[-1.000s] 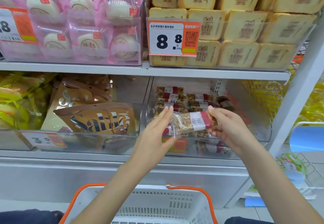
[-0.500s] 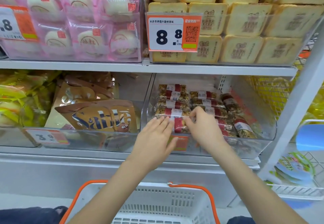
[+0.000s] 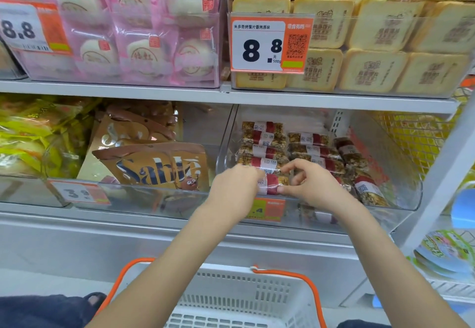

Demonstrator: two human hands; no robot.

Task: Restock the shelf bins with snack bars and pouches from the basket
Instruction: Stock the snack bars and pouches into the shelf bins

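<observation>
Head view: both hands reach into the clear bin (image 3: pixel 401 196). The left hand (image 3: pixel 235 186) and right hand (image 3: pixel 312 186) pinch a snack bar (image 3: pixel 270 185) at the bin's front, above the white basket (image 3: pixel 246 299).

Snack bar (image 3: pixel 270 182), a second ago held up before the clear bin (image 3: pixel 395 199), now sits in its near row; both hands (image 3: pixel 235 189) (image 3: pixel 312 189) lowered onto it.

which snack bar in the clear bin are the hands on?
The front bar of the left stack, at the bin's front wall, between left hand and right hand.
</observation>
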